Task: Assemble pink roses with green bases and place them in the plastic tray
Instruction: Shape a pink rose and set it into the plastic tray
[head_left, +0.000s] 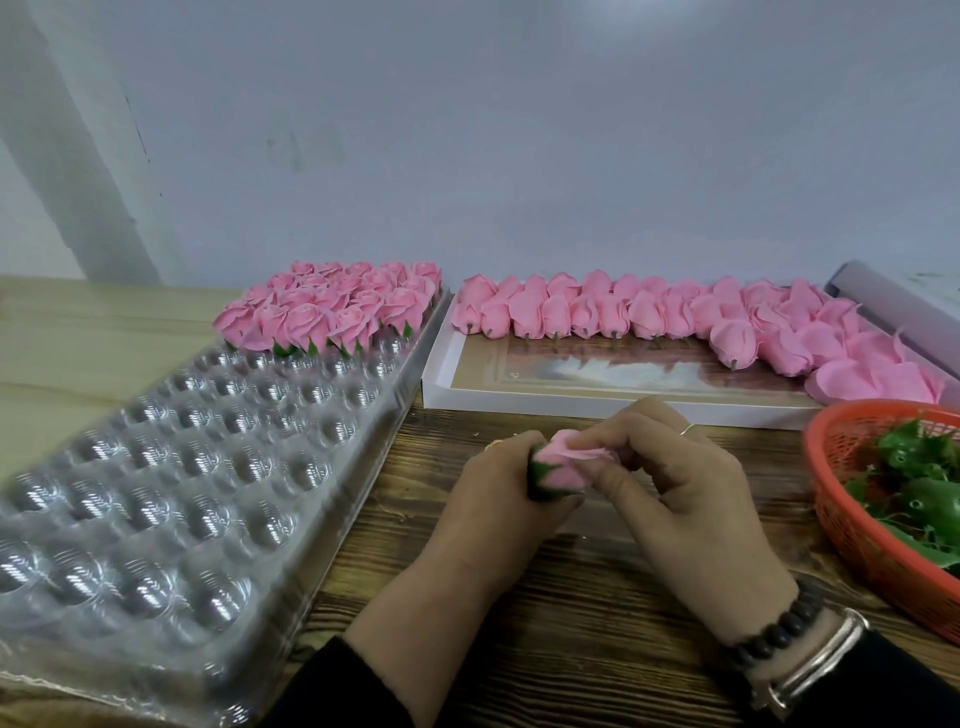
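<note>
Both hands at lower centre: left hand (498, 480) grips green base (540, 474), right hand (680, 467) pinches pink rose (563, 460); seat squarely, press gently.

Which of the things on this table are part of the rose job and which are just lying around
In the job: left hand, right hand, rose held between them, plastic tray, finished roses, loose buds in the box, basket of green bases.

Lying about: purple roll.

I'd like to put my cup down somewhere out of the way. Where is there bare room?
Bare tabletop left of the plastic tray, and dark wood near the wrists between tray and red basket. Crowded: the white box of rosebuds, and around both hands holding a rose.
</note>
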